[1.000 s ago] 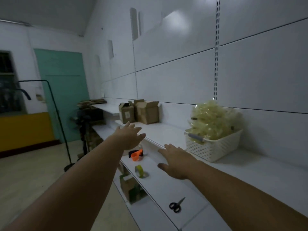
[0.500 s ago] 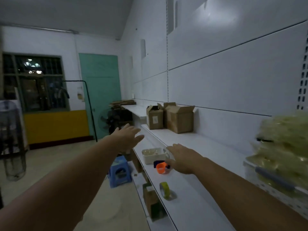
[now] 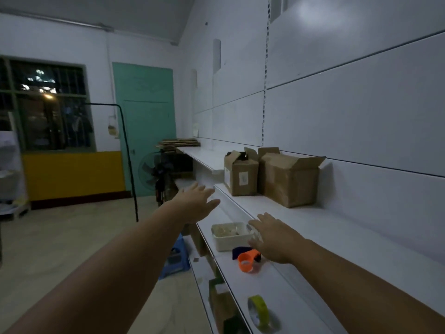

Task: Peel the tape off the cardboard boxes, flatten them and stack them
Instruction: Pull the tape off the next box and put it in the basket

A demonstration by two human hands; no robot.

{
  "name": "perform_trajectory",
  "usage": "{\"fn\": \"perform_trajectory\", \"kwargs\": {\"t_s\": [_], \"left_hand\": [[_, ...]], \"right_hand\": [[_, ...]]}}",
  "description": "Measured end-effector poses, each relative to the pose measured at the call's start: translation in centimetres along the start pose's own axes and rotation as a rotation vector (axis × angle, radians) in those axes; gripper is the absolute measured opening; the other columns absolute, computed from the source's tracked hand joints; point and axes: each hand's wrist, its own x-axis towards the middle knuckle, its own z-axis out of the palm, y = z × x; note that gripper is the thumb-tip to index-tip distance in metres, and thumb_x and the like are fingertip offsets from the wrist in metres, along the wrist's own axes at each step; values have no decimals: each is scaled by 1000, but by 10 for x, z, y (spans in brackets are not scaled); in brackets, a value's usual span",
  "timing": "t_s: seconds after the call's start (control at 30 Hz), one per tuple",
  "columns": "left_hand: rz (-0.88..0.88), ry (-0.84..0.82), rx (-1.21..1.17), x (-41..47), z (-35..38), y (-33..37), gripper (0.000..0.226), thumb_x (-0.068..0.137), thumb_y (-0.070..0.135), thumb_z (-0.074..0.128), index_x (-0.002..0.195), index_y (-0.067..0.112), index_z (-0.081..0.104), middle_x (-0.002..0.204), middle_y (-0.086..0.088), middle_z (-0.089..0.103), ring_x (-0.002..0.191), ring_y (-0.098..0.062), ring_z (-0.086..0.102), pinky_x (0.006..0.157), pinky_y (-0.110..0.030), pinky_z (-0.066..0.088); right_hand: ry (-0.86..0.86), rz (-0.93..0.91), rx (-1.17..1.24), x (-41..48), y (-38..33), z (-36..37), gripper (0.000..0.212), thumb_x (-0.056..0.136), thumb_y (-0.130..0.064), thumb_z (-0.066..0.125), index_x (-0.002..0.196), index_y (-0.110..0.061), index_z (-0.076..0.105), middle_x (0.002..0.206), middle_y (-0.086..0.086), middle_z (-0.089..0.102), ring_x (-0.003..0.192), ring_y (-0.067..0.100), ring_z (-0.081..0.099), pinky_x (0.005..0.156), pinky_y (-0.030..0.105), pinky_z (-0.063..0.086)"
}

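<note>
Head view: both hands reach forward, fingers spread and slack, grasping nothing; left hand (image 3: 196, 203) hangs off the upper shelf (image 3: 313, 219) front edge; right hand (image 3: 274, 237) hovers beside a white tub (image 3: 228, 242); two open cardboard boxes (image 3: 289, 182) stand side by side along that shelf's rear edge.

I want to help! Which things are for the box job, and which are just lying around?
For the job: small cardboard box, big cardboard box, flat cardboard pile.
Just lying about: orange tape dispenser, yellow tape roll, white tub, blue stool.
</note>
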Motion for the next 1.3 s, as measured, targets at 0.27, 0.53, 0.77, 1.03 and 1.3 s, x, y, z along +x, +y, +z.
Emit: {"fn": "perform_trajectory", "kwargs": {"t_s": [0.27,0.53,0.77,1.03,1.3], "left_hand": [[112,-10,31,112,33,-68,59,97,51,23,149,23,19,159,-6,11,147,-24,-1,117,-50,3],[149,-47,119,204,69,-111,59,97,50,23,149,24,16,159,-6,10,147,-23,-1,118,-51,3],[95,-82,-44,280,84,-127,59,97,50,27,149,21,20,158,-4,19,147,-22,10,117,-44,13],[-100,10,-864,360,115,-96,38,94,15,45,130,2,51,134,-16,53,121,-29,51,92,-29,40],[-102,19,-1130,431,163,-95,32,85,2,44,110,12,62,109,-12,65,99,-29,59,88,-36,50]], "right_hand": [[10,120,34,112,2,28,59,97,-46,35,148,-23,17,159,5,9,147,21,2,118,39,9],[113,242,49,208,45,43,63,96,-46,37,149,-19,15,159,7,10,146,21,6,118,37,12],[412,385,441,290,79,42,90,83,-66,42,150,-21,3,159,6,7,144,25,17,115,48,25],[566,437,791,327,88,72,109,71,-49,72,147,-33,-5,158,-2,4,143,21,17,111,40,27],[575,449,811,330,91,83,107,68,-34,79,139,-49,0,150,-12,19,132,2,24,102,22,31]]}}
